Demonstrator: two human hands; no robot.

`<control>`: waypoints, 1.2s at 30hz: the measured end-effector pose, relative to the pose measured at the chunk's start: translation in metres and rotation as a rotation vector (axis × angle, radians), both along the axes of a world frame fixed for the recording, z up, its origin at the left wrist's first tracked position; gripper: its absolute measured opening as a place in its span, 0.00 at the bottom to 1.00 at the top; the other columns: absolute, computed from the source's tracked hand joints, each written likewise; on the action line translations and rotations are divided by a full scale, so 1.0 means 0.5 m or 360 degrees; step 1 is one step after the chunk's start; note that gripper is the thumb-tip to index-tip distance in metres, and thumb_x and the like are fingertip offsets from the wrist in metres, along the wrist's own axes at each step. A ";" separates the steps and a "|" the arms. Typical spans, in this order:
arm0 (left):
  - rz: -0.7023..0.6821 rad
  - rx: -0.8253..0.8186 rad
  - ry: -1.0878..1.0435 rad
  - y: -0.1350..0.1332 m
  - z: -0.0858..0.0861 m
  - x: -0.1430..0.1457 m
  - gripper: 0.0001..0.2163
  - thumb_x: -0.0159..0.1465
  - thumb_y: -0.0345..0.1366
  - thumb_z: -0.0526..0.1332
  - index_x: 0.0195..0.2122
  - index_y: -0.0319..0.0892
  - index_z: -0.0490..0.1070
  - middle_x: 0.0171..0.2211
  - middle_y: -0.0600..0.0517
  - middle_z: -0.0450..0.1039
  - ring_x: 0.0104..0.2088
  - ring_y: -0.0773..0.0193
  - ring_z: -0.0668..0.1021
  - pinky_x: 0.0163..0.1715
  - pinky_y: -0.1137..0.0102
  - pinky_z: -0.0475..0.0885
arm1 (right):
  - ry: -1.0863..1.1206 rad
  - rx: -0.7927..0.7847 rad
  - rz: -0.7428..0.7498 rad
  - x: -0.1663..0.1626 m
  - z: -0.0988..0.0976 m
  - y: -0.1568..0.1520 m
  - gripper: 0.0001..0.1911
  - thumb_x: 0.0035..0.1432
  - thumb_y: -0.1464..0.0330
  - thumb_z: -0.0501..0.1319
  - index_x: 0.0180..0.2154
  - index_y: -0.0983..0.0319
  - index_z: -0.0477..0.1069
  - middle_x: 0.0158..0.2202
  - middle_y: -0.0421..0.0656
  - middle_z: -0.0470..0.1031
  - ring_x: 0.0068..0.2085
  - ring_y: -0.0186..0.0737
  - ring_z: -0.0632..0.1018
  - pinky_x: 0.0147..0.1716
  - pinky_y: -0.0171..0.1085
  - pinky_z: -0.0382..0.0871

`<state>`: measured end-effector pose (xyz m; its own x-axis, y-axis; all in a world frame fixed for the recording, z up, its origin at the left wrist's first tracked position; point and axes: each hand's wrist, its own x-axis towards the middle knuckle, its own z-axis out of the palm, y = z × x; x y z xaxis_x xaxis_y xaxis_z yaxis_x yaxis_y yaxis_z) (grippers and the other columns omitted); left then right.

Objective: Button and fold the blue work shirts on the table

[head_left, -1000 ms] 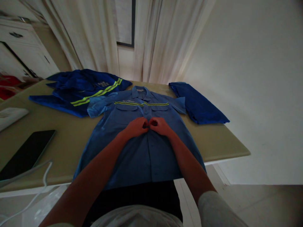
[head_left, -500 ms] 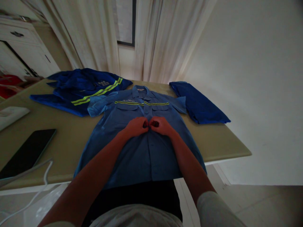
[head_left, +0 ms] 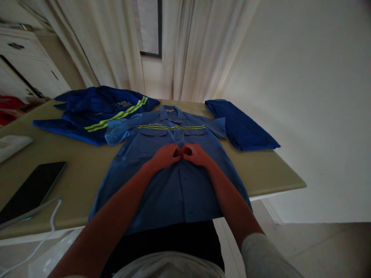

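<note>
Pinching the shirt (head_left: 174,193) front with left hand (head_left: 164,156) and right hand (head_left: 196,154); could bunch up if tugged toward 3 o'clock.

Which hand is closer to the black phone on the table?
Left. The left hand pinches the shirt front, on the side toward the phone; the right hand pinches just beside it, farther away.

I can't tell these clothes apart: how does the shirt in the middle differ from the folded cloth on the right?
The shirt is paler blue, the folded cloth deeper blue. The shirt lies spread flat with a yellow stripe; the cloth is folded and shows none. The left hand and right hand pinch the shirt; nothing touches the cloth. Both lie on the table.
</note>
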<state>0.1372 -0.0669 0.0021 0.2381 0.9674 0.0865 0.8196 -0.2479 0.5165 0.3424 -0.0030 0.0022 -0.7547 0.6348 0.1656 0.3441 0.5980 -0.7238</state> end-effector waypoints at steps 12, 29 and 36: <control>0.0004 0.0085 -0.0036 -0.008 0.014 0.002 0.07 0.64 0.38 0.64 0.41 0.43 0.76 0.40 0.47 0.82 0.41 0.55 0.82 0.40 0.66 0.72 | -0.0036 0.0167 -0.0008 0.000 0.012 -0.005 0.04 0.58 0.72 0.64 0.37 0.62 0.75 0.30 0.40 0.77 0.31 0.36 0.75 0.34 0.34 0.65; 0.0198 -0.0581 -0.0956 -0.001 0.007 0.007 0.17 0.60 0.51 0.68 0.33 0.40 0.76 0.24 0.53 0.74 0.23 0.67 0.76 0.20 0.75 0.67 | 0.0121 0.0047 -0.0099 0.004 0.007 0.002 0.05 0.60 0.68 0.63 0.37 0.63 0.75 0.31 0.39 0.76 0.30 0.34 0.72 0.33 0.33 0.64; 0.0274 -0.0415 -0.0583 0.020 0.008 0.009 0.07 0.55 0.38 0.66 0.24 0.41 0.74 0.22 0.54 0.73 0.25 0.65 0.74 0.25 0.71 0.61 | 0.0049 0.0035 -0.0062 -0.001 0.000 0.002 0.03 0.61 0.70 0.63 0.38 0.62 0.74 0.30 0.39 0.75 0.30 0.35 0.72 0.32 0.33 0.64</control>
